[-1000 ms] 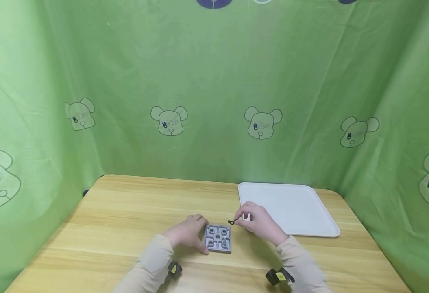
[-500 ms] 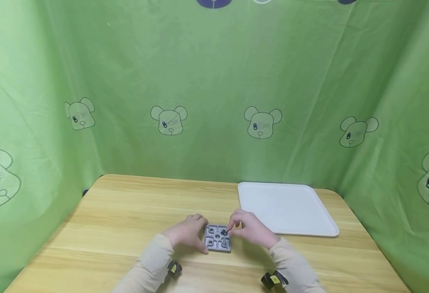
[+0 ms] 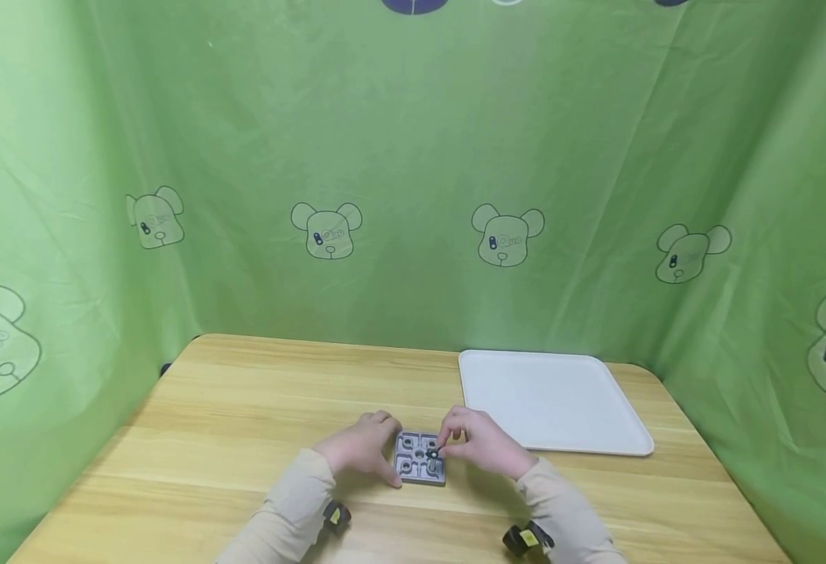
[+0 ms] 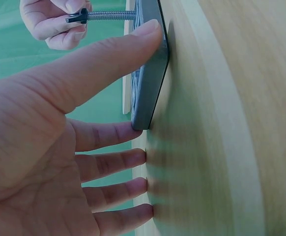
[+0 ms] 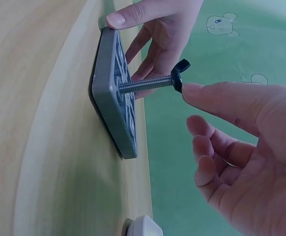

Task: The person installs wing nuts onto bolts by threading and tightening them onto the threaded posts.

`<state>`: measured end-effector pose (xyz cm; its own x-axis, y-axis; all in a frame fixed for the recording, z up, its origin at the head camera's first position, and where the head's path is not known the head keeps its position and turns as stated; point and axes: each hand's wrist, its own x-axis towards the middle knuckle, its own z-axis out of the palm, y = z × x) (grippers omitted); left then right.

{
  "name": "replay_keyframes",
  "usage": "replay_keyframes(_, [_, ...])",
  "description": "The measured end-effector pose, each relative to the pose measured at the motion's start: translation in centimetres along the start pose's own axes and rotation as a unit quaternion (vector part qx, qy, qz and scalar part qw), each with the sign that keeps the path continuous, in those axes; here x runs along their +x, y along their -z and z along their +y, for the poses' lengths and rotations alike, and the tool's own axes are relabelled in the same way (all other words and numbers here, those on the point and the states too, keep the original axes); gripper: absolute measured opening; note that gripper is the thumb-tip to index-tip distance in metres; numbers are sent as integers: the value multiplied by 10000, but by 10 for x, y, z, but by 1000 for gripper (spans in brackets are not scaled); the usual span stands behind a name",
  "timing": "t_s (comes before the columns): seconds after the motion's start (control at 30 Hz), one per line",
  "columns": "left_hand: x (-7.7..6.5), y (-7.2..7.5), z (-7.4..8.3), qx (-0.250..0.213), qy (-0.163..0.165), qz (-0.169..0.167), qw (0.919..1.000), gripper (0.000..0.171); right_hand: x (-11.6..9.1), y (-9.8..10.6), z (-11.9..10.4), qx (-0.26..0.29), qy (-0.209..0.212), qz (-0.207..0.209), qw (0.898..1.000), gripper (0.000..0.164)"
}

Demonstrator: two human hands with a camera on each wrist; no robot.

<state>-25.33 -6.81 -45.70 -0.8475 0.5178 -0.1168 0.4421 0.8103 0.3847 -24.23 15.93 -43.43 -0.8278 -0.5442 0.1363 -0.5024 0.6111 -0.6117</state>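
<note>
A grey square plate [image 3: 407,454] with round holes and recessed grooves lies on the table. From its right near corner area rises a threaded bolt [image 5: 148,84]. A black wing nut [image 5: 178,73] sits at the bolt's free end. My right hand [image 3: 479,442] pinches the wing nut, its thumb hard against one wing in the right wrist view and the other fingers curled in. My left hand [image 3: 362,448] grips the plate's left side, thumb at the near corner and index finger at the far one. Its other fingertips rest on the table in the left wrist view.
A white tray [image 3: 553,403] lies at the back right of the wooden table [image 3: 257,392], behind the right hand. Green curtains [image 3: 413,157] with bear-head prints enclose the table at the back and sides. Black straps [image 3: 528,539] are on both wrists.
My right hand has come left and nearer with the wing nut, from beside the plate onto the bolt's end. My left hand keeps its hold on the plate.
</note>
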Motion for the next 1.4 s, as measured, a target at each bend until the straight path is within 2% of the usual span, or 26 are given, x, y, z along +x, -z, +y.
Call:
replay_keyframes(0.83, [1, 0, 0, 13, 13, 7, 10000, 88, 0, -1, -4, -167, -275, -199, 9993, 10])
replay_keyframes(1.13, [1, 0, 0, 19, 5, 0, 10000, 87, 0, -1, -4, -179, -294, -210, 9992, 10])
replay_keyframes(1.4, [0, 0, 0, 7, -3, 11, 10000, 87, 0, 3, -2, -119, -127, -240, 9996, 14])
